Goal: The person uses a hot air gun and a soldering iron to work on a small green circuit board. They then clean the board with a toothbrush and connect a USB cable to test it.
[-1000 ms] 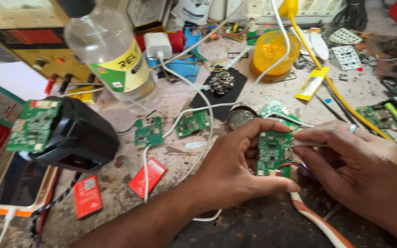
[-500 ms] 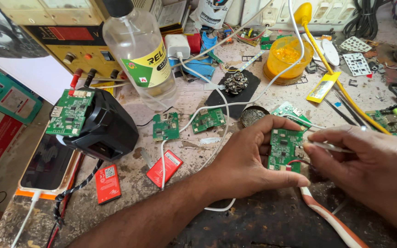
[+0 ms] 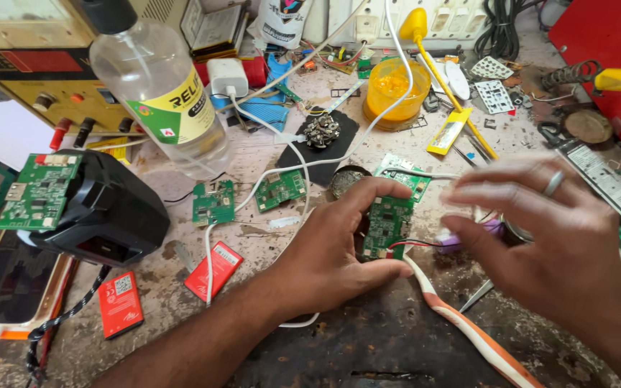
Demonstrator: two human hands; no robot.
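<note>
Left hand (image 3: 325,255): grip closed on small green circuit board (image 3: 388,226), thumb below, fingers over top edge, board upright just above worktop (image 3: 267,237). Red and black wires trail from board's lower edge. Right hand (image 3: 548,237): blurred, fingers spread loose, holding nothing visible, just beside board. Beyond: yellow tub (image 3: 395,88), clear bottle (image 3: 159,90).
</note>
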